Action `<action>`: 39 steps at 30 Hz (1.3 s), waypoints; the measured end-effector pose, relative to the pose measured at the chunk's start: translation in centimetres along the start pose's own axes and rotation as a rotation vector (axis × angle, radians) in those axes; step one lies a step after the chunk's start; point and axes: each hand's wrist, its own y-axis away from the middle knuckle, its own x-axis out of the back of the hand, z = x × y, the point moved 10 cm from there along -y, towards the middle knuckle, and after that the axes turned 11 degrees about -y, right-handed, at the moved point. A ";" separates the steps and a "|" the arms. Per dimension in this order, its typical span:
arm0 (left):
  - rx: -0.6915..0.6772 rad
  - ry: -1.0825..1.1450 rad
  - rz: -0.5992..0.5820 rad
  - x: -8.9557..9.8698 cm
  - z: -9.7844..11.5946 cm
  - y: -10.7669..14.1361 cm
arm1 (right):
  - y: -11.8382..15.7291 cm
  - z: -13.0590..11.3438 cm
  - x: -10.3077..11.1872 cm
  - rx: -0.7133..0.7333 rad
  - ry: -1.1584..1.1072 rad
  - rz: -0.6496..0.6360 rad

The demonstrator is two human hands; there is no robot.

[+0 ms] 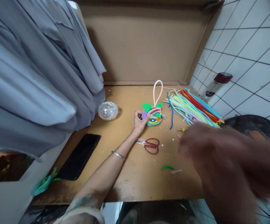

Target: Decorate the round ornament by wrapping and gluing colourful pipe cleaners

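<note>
My left hand [139, 123] reaches across the table, its fingers closed on the left side of a colourful pipe-cleaner ornament [157, 115]. Green leaf shapes sit on the ornament's top, and a white loop [158, 90] rises from it. Close to the camera at the right, my right hand [207, 149] is large and smeared by motion, so its fingers and anything in them cannot be made out. Red-handled scissors [151, 146] lie just below my left hand. A single blue pipe cleaner [171, 115] lies right of the ornament.
A bundle of coloured pipe cleaners [193, 107] lies at the right. To the left are a clear faceted ball [108, 110] and a black phone [80, 157]. Green scraps [168, 167] lie in front. A red-lidded bottle [219, 82] stands by the tiled wall; grey cloth [43, 68] hangs left.
</note>
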 end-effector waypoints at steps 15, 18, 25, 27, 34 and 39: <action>-0.031 0.018 -0.024 -0.2 0.3 0.1 | -2.6 11.8 -3.7 -0.290 0.031 0.073; -0.023 0.028 -0.040 -0.3 0.1 0.0 | -3.0 13.3 -4.1 -0.342 0.015 0.043; -0.034 0.033 -0.028 -0.2 -0.1 -0.2 | -3.1 14.6 -4.4 -0.360 -0.070 0.076; -0.038 0.032 -0.032 -0.2 -0.1 -0.2 | -3.0 14.7 -3.9 -0.358 -0.071 0.102; -0.043 -0.011 -0.021 -0.2 0.0 0.0 | -2.9 14.3 -3.6 -0.314 -0.089 0.089; -0.059 -0.005 -0.032 -0.4 0.1 0.1 | -3.2 14.4 -4.9 -0.318 -0.071 0.016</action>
